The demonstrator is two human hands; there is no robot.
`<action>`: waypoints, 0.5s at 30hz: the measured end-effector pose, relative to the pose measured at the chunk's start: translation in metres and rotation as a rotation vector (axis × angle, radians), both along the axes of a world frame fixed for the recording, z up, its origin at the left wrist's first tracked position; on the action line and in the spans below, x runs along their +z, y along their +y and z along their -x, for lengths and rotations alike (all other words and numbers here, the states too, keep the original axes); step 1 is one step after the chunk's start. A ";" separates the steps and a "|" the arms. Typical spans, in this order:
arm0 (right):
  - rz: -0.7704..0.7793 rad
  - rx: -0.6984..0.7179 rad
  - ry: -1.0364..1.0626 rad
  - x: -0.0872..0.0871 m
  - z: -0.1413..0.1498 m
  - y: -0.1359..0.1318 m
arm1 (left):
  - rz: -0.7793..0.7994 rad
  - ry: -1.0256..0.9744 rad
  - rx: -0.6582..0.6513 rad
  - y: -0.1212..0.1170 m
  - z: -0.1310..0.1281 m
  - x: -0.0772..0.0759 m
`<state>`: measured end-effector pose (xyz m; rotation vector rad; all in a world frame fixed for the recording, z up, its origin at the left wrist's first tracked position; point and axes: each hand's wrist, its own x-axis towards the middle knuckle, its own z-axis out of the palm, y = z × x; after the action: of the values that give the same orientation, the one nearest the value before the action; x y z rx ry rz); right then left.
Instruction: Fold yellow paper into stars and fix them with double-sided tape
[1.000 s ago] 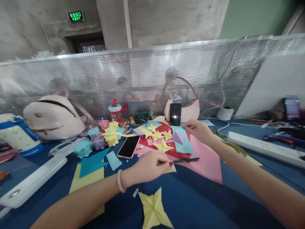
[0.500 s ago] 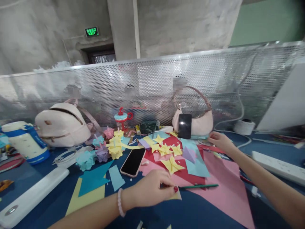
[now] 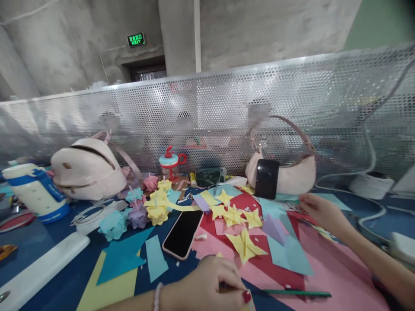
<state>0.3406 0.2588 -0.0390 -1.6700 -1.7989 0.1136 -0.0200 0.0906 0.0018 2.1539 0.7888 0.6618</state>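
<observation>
At the front edge, my left hand (image 3: 218,283) is closed, thumb against fingers, on a small piece of yellow paper (image 3: 251,305) that is mostly hidden. My right hand (image 3: 320,212) reaches to the back right, its fingers curled together over light blue paper (image 3: 292,197) near the handbag (image 3: 296,177); what they hold is hidden. Between the hands lie several folded yellow paper stars (image 3: 234,215), the largest star (image 3: 246,246) closest to my left hand. A green pencil-like stick (image 3: 298,293) lies on pink paper (image 3: 337,268).
Left of centre are a phone (image 3: 182,234) and clustered paper flowers (image 3: 158,207). A white backpack (image 3: 89,170), a bottle (image 3: 34,190) and a red-lidded cup (image 3: 170,166) stand behind. A dark phone (image 3: 267,178) leans on the handbag. A perforated metal screen (image 3: 214,99) closes the back.
The view has shifted, so the table things appear farther right and lower. My left hand still pinches the yellow paper; my right hand stays by the handbag, fingers still together.
</observation>
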 end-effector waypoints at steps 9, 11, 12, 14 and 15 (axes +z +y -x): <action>0.125 0.082 0.058 0.009 0.009 -0.006 | 0.040 -0.013 -0.011 0.008 0.003 -0.013; 0.114 0.070 0.074 0.006 0.008 -0.004 | 0.034 -0.002 -0.006 0.008 0.004 -0.013; 0.118 0.070 0.094 0.005 0.006 -0.003 | 0.031 0.001 -0.010 0.008 0.004 -0.013; 0.146 0.073 0.137 0.002 0.004 -0.001 | 0.037 0.003 -0.018 0.008 0.004 -0.011; 0.162 0.073 0.151 0.000 0.003 0.000 | 0.042 0.007 -0.021 0.008 0.004 -0.010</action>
<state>0.3380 0.2585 -0.0385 -1.6586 -1.7755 0.4167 -0.0241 0.0982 -0.0081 2.1249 0.7765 0.6220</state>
